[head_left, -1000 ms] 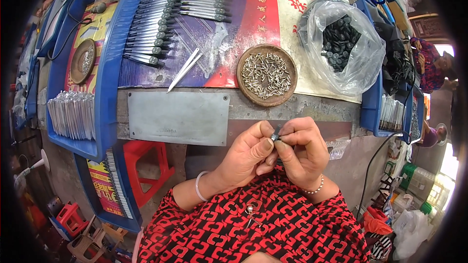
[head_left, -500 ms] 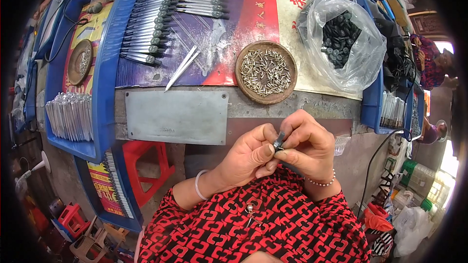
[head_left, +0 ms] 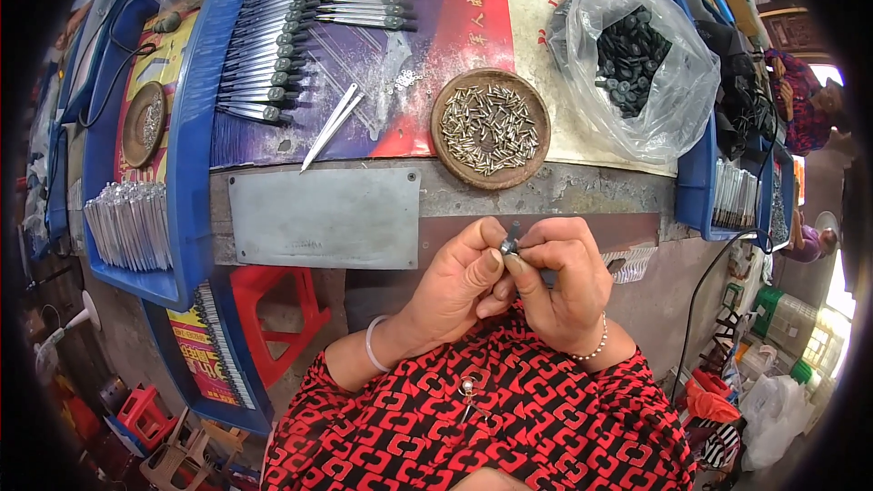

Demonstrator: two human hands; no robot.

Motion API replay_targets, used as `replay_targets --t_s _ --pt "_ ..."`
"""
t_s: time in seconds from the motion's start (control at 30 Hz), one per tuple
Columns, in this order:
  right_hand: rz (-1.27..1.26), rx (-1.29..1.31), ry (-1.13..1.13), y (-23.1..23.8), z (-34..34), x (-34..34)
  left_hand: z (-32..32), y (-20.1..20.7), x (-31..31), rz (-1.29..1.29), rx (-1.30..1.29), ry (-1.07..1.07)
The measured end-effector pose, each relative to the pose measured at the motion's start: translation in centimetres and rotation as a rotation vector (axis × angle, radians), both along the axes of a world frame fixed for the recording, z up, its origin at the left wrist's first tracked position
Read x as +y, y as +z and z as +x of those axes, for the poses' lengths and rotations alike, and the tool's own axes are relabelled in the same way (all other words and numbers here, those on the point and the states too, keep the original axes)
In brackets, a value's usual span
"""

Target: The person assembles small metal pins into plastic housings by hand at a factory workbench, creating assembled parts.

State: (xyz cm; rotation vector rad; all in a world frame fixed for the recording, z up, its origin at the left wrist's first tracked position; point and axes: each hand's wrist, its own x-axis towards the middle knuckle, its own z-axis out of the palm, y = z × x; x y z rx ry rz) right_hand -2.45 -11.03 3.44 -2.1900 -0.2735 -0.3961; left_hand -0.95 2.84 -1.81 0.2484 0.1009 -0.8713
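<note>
Just above my lap, my left hand (head_left: 459, 277) and my right hand (head_left: 566, 282) meet, with thumbs and fingertips pinched on one small dark part (head_left: 511, 241). A short dark piece sticks up from between the fingertips, and a shiny bit shows below it. The fingers cover the rest, so its exact kind cannot be made out. Beyond my hands, a round wooden dish (head_left: 491, 181) holds many small metal pins (head_left: 477, 127). At its right, a clear plastic bag (head_left: 687, 114) stands open, full of small black round parts (head_left: 634, 59).
A flat metal plate (head_left: 323, 218) lies at the bench's front edge. Behind it rest a slim silver two-legged tool (head_left: 331, 127) and rows of silvery instruments with dark round heads (head_left: 291, 50). Blue trays (head_left: 186, 141) flank the bench; a red stool (head_left: 273, 336) stands below left.
Both hands have risen slightly with the small part between them. My right hand has turned, its fingers now lying straighter against the part. The whole view has shifted a little.
</note>
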Motion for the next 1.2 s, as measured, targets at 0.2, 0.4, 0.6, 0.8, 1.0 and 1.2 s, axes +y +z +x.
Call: replay_targets --t_s 0.2,0.4,0.6,0.8,1.0,1.2 --pt "0.453 0.362 0.155 -0.3 0.8 -1.9 -0.7 -0.7 0.1 -0.032 -0.123 -0.043" --pt "0.599 0.386 0.286 -0.5 1.0 -2.4 -0.7 -0.4 -0.1 -0.054 -0.117 -0.084" --pt "0.452 0.250 0.166 -0.6 0.7 -2.0 0.0 0.5 -0.3 -0.099 0.004 -0.101" --pt "0.258 0.128 0.074 -0.7 0.6 -1.5 0.0 0.6 -0.3 -0.063 0.010 -0.107" --pt "0.915 0.397 0.075 -1.2 1.1 -1.8 0.3 0.7 -0.3 -0.123 0.116 -0.191" --pt "0.826 0.422 0.056 -2.1 1.6 -1.5 0.0 0.3 -0.2 -0.101 0.116 -0.173"
